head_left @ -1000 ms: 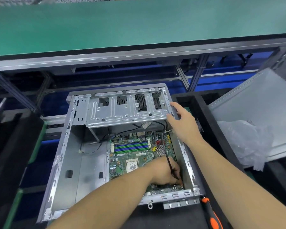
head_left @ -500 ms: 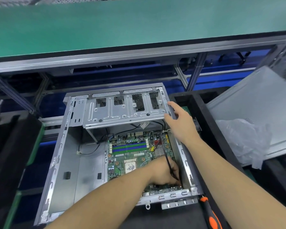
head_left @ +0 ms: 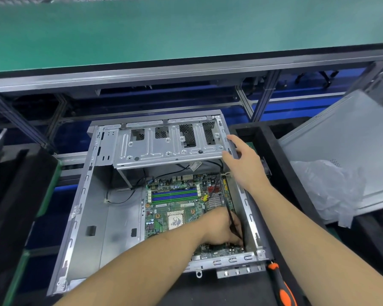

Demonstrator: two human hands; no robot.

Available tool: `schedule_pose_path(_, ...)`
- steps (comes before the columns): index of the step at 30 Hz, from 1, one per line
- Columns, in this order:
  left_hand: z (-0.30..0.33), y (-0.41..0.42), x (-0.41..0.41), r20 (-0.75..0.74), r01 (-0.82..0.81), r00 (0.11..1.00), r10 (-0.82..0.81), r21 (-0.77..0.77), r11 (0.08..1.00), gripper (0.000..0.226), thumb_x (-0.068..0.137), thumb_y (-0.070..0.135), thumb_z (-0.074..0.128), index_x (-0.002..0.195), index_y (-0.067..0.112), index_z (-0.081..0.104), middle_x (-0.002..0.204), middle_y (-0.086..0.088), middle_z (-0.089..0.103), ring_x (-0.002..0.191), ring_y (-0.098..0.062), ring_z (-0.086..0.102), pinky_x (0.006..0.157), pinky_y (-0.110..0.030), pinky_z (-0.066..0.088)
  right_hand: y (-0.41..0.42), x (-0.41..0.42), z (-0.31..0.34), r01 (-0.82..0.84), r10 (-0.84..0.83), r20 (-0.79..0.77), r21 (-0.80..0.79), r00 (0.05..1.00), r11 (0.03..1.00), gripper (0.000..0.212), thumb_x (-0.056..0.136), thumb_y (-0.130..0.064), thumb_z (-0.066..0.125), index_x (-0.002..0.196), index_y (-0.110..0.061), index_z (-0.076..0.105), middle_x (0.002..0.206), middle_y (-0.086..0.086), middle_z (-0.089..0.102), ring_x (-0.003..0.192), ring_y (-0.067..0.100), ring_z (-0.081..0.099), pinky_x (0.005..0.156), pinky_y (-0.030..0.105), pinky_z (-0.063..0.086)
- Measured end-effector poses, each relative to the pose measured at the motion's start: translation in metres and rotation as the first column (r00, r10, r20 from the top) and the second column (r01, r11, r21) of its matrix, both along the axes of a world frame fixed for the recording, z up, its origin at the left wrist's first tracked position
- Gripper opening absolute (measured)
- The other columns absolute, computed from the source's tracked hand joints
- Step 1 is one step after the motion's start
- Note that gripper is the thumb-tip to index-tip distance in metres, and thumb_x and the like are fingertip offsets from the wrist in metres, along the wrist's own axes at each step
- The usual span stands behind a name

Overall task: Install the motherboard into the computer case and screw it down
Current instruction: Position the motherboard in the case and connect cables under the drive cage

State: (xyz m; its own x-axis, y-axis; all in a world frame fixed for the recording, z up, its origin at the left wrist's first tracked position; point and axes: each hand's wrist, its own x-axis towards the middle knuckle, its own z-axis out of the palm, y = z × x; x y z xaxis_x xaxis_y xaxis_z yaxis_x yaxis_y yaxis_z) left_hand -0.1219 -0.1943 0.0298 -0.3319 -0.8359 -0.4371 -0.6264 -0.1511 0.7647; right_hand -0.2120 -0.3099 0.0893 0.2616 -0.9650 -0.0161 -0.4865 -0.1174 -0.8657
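The motherboard (head_left: 177, 208) bears small white labels, but no text on them is legible.

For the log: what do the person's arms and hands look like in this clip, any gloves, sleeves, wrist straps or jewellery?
Both hands are bare: no gloves on the left hand or the right hand. Both forearms are uncovered as far as the frame shows, with no sleeve edge in view. No watch, bracelet, ring or wrist strap is visible on either side, and no markings can be seen.

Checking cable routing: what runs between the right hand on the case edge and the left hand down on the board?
In the head view, a thin black cable runs from near the right hand down over the green motherboard to the left hand.
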Motion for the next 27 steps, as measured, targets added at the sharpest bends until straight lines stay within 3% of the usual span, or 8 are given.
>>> schedule_pose_path(2,0.0012,-0.0008,-0.0004,0.032,0.011,0.999,-0.011,-0.006,1.0,0.012,0.079,0.026,0.084,0.075,0.025,0.074,0.065,0.02,0.062,0.058,0.007,0.054,0.057,-0.018,0.044,0.0001,-0.0001,0.001,0.002,-0.002,-0.014,-0.004,1.0,1.0,0.048,0.1,-0.036,0.059,0.145,-0.044,0.047,0.143,-0.01,0.055,0.071,0.008,0.059,0.054,0.002,0.041)
schedule_pose_path(7,0.0042,-0.0015,-0.0056,0.106,0.052,0.993,-0.047,-0.048,0.997,0.011,0.08,0.03,0.083,0.086,0.024,0.076,0.084,0.009,0.072,0.073,-0.007,0.061,0.065,-0.024,0.051,0.0011,-0.0006,0.0014,-0.002,0.002,0.001,0.004,1.0,1.0,0.048,0.101,-0.033,0.059,0.146,-0.04,0.047,0.144,-0.006,0.055,0.074,-0.026,0.053,0.054,0.0,0.041)
schedule_pose_path(9,0.0044,-0.0011,-0.0067,0.119,0.056,0.992,-0.049,-0.058,0.997,0.014,0.081,0.032,0.082,0.092,0.025,0.076,0.09,0.007,0.073,0.082,-0.014,0.065,0.073,-0.03,0.056,0.0012,-0.0009,0.0016,-0.007,0.007,0.007,0.002,1.0,1.0,0.048,0.1,-0.033,0.059,0.146,-0.04,0.047,0.144,-0.006,0.055,0.081,-0.022,0.056,0.055,-0.001,0.04)
schedule_pose_path(13,0.0037,-0.0017,-0.0061,0.097,0.032,0.995,-0.026,-0.057,0.998,0.012,0.082,0.031,0.081,0.091,0.025,0.076,0.089,0.007,0.073,0.083,-0.014,0.066,0.068,-0.026,0.054,-0.0001,-0.0015,-0.0011,-0.012,0.012,0.008,-0.021,1.0,1.0,0.048,0.1,-0.032,0.059,0.146,-0.04,0.047,0.147,-0.009,0.053,0.11,0.014,0.052,0.057,-0.003,0.04)
schedule_pose_path(18,0.0034,-0.0015,-0.0064,0.071,0.003,0.997,-0.001,-0.028,1.0,0.013,0.082,0.029,0.082,0.092,0.023,0.077,0.092,0.006,0.075,0.086,-0.013,0.068,0.072,-0.026,0.055,-0.0016,-0.0012,-0.0021,-0.016,0.016,0.021,-0.016,1.0,1.0,0.048,0.1,-0.031,0.059,0.146,-0.04,0.047,0.143,-0.01,0.055,0.102,-0.007,0.053,0.059,-0.004,0.039)
schedule_pose_path(23,0.0035,-0.0014,-0.0068,0.067,-0.02,0.998,0.021,-0.023,1.0,0.014,0.081,0.029,0.083,0.09,0.021,0.076,0.091,0.005,0.074,0.084,-0.013,0.067,0.066,-0.021,0.049,-0.0016,-0.0001,-0.0029,-0.014,0.014,0.011,-0.016,1.0,1.0,0.047,0.1,-0.032,0.059,0.145,-0.043,0.047,0.131,-0.014,0.061,0.103,0.033,0.062,0.062,0.012,0.049)
schedule_pose_path(25,0.0039,-0.0011,-0.0071,0.075,-0.006,0.997,0.008,-0.033,0.999,0.014,0.081,0.03,0.083,0.089,0.022,0.076,0.089,0.008,0.074,0.085,-0.013,0.067,0.067,-0.021,0.05,-0.0012,-0.0005,-0.002,-0.014,0.015,0.007,-0.013,1.0,1.0,0.048,0.1,-0.033,0.058,0.145,-0.043,0.046,0.13,-0.014,0.06,0.091,0.025,0.068,0.066,0.019,0.052)
schedule_pose_path(27,0.0051,-0.0009,-0.0067,0.082,0.006,0.997,-0.002,-0.05,0.999,0.013,0.08,0.031,0.083,0.09,0.024,0.076,0.088,0.01,0.073,0.085,-0.013,0.067,0.071,-0.024,0.053,-0.0006,-0.0006,-0.0007,-0.016,0.016,-0.005,-0.014,1.0,1.0,0.048,0.099,-0.034,0.058,0.145,-0.044,0.046,0.138,-0.013,0.058,0.08,0.002,0.066,0.064,0.011,0.046)
